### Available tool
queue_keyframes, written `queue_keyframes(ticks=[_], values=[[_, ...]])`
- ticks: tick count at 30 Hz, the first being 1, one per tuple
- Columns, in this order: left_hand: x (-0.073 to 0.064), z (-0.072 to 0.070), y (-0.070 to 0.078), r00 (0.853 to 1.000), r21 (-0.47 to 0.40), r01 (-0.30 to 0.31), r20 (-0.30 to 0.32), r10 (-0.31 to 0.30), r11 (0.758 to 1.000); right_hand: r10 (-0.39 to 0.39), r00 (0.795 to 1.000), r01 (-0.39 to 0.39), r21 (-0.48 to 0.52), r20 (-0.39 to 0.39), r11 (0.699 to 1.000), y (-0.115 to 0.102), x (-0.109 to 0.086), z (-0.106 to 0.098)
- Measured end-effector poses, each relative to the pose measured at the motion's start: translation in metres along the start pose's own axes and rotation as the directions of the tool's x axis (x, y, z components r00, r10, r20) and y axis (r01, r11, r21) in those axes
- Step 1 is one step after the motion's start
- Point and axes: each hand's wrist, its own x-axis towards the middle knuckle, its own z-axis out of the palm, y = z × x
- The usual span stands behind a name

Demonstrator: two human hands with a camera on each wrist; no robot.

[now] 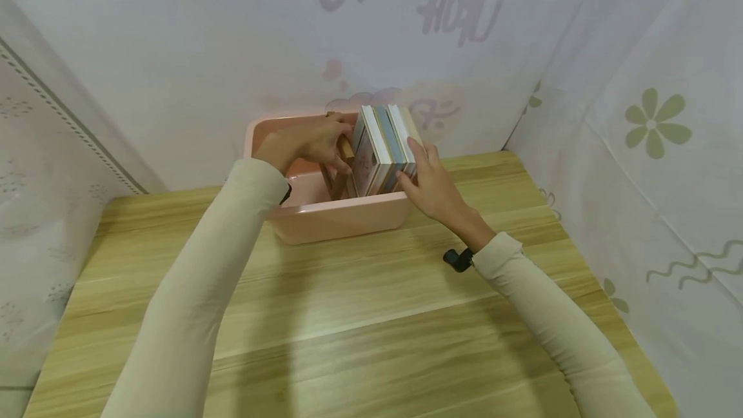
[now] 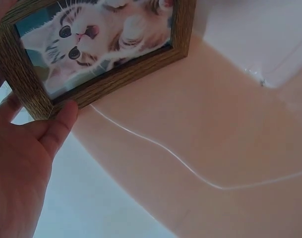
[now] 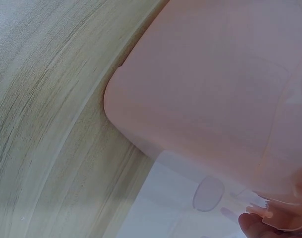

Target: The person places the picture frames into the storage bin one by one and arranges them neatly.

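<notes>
A pink plastic bin (image 1: 342,218) holds a row of upright books (image 1: 386,140) at its right end, their pale and blue edges facing up. Left of the books, my left hand (image 1: 319,144) reaches into the bin and grips a brown wood-grain picture frame (image 1: 341,179). In the left wrist view, the thumb of my left hand (image 2: 22,158) lies on the corner of that picture frame (image 2: 126,79), which shows a kitten. My right hand (image 1: 432,186) holds the right side of the books, thumb at their near edge. Only a fingertip of the right hand (image 3: 252,225) shows in the right wrist view, by the bin's rim.
The bin stands on a wood-grain table (image 1: 360,315), close to its back edge. Behind it hangs a pale printed cloth (image 1: 232,50), and another flowered cloth (image 1: 650,166) borders the right side. A black wrist device (image 1: 458,260) sits under the right wrist.
</notes>
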Motion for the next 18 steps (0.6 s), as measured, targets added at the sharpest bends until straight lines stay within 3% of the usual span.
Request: queue_keyframes(ticks=[11, 18], values=[[0.0024, -0.0011, -0.0003, 1.000, 0.022, -0.027, 0.009, 0.027, 0.999, 0.014, 1.000, -0.014, 0.016, 0.007, 1.000, -0.0014, -0.0004, -0.0004], [0.0064, 0.0048, -0.0012, 0.998, -0.036, -0.030, 0.046, 0.031, 0.999, 0.010, 1.000, -0.010, 0.011, 0.004, 1.000, -0.0026, -0.0011, 0.0008]])
